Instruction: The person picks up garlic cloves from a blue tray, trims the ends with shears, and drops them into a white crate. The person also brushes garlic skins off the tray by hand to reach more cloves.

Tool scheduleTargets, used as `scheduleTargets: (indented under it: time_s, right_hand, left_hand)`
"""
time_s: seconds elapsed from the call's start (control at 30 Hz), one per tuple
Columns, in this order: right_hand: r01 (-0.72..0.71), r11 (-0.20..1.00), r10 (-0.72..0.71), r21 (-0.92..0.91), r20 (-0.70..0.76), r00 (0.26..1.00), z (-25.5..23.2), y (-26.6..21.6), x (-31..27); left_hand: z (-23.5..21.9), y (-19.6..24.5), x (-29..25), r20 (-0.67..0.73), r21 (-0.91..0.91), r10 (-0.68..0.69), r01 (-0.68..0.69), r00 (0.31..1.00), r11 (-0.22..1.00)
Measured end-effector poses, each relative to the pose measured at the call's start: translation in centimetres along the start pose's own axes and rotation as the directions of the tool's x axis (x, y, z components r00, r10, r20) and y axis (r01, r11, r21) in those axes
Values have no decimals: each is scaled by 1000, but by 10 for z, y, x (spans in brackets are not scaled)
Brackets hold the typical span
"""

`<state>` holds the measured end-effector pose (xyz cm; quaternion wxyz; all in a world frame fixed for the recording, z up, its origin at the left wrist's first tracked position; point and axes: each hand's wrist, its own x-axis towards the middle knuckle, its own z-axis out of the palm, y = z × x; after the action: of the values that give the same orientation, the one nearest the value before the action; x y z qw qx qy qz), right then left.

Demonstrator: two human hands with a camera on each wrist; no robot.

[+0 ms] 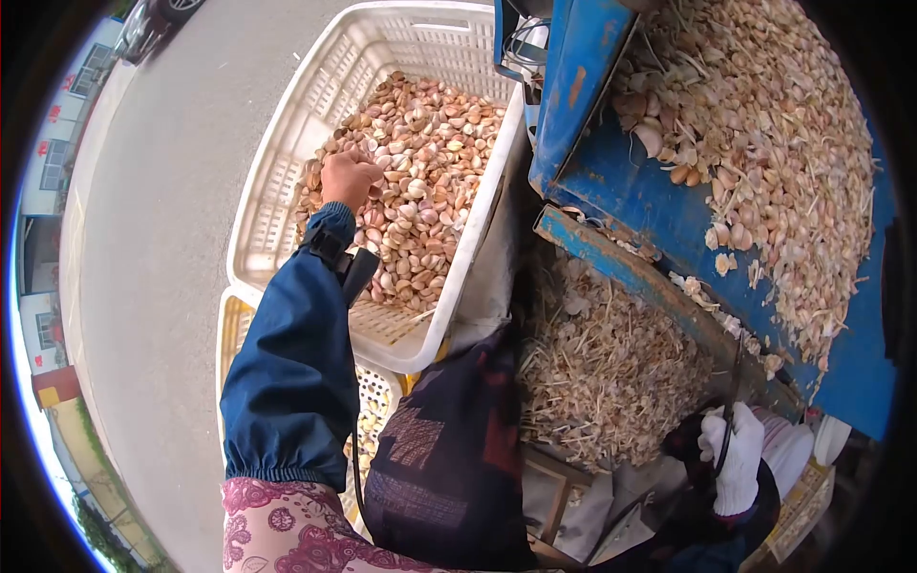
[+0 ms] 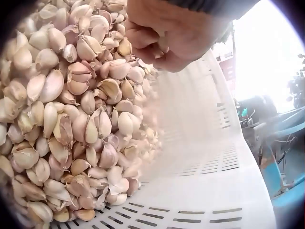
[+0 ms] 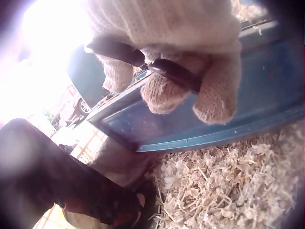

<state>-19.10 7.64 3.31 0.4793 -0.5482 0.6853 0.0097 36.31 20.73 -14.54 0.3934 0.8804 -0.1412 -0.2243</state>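
My bare left hand point(image 1: 350, 179) is at the garlic cloves point(image 1: 420, 162) heaped in a white slatted crate point(image 1: 277, 105). Its fingers are curled, and in the left wrist view a small pale garlic clove point(image 2: 163, 42) shows between them. My right hand point(image 1: 737, 458), in a white knitted glove, grips scissors point(image 1: 728, 430) with black handles. In the right wrist view the dark handles point(image 3: 176, 75) lie across the gloved fingers. That hand is beside a blue metal trough edge, above a heap of dry garlic scraps point(image 1: 611, 372).
A blue metal tray point(image 1: 669, 215) at the right bears a large pile of garlic point(image 1: 764, 143). A second perforated crate point(image 1: 377, 392) is below the first. My knee, in dark patterned cloth point(image 1: 449, 458), lies between crate and scraps. Grey pavement point(image 1: 162, 191) extends left; a parked car point(image 1: 153, 29) stands beyond.
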Motion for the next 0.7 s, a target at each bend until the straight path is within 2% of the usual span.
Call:
scheduleTargets:
  time_s: [0.03,0.07,0.13,0.17,0.2,0.27,0.33,0.4,0.43,0.47,0.53,0.67,0.7]
  right_hand:
    - [-2,1000,2,2,5,1000,-2,3,0]
    - [6,1000,-6,15,4,1000,-3,7,1]
    - [19,999,-19,31,3,1000,-7,11,2]
    - [26,999,-26,39,5,1000,-8,13,1]
    - [33,998,-33,48,7,999,-9,15,0]
    - [38,999,-38,36,3,999,-9,15,-1]
    - [42,999,-42,26,-7,999,-11,14,-3]
    - [43,997,-43,59,-4,999,-13,12,-6]
    - [38,997,-38,62,-7,999,-14,12,-6]
    - [38,996,-37,79,-13,999,-16,11,-7]
    - [32,995,-30,99,-18,999,-18,13,-6]
    - [46,995,-45,92,-21,999,-20,14,-6]
    - [49,995,-48,87,-23,999,-21,14,-7]
  left_hand:
    - [-4,5,-14,112,-173,-27,46,993,984]
    - [-10,8,-24,237,-236,-61,118,970,965]
    - [-11,-5,-28,279,-49,-72,89,957,995]
    - [-14,-9,-30,369,100,-44,7,928,995]
    - [-9,-14,-32,367,277,-111,6,924,961]
    - [3,-17,-46,364,458,44,-220,930,861]
    - [15,-20,-39,372,517,5,-212,928,829]
    - [28,-19,-39,310,756,12,-255,951,603]
    - [33,-19,-42,324,797,62,-308,944,521]
    - [37,-18,-43,329,797,63,-313,942,517]
    - [45,-14,-46,381,836,-7,-342,924,428]
    - [50,-13,-53,442,804,80,-435,893,405]
    - [53,-13,-53,449,817,65,-439,891,375]
